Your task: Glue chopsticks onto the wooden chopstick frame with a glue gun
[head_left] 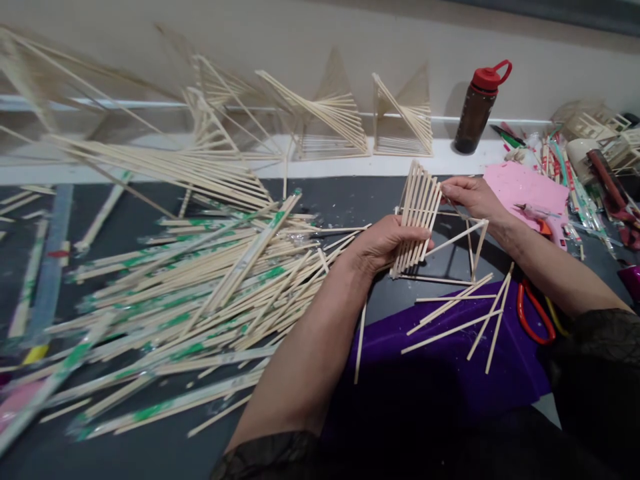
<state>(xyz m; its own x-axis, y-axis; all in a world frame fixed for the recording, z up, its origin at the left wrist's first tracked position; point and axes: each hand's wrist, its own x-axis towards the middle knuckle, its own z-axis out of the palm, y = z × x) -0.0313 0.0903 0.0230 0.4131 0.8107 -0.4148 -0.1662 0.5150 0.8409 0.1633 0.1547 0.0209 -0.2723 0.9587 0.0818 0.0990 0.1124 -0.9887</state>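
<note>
A small frame of bamboo sticks point(417, 213), with a slanted row of several sticks on one side, stands on the dark table. My left hand point(387, 243) is closed round the lower part of that row, thumb across the front. At the row's upper end my right hand point(467, 195) has its fingers pinched together by the last stick; whether they grip the frame or something small is hard to make out. Several loose bamboo sticks point(453, 331) lie on a purple cloth point(390, 343) just below the frame.
Left is a big heap of wrapped chopsticks point(200, 280). Twisted stick models point(330, 120) line the wall beside a red-lidded bottle point(475, 113). Right are a pink sheet point(510, 183), a pink glue gun point(550, 223), red-handled scissors point(535, 320) and piled wrappers point(575, 180).
</note>
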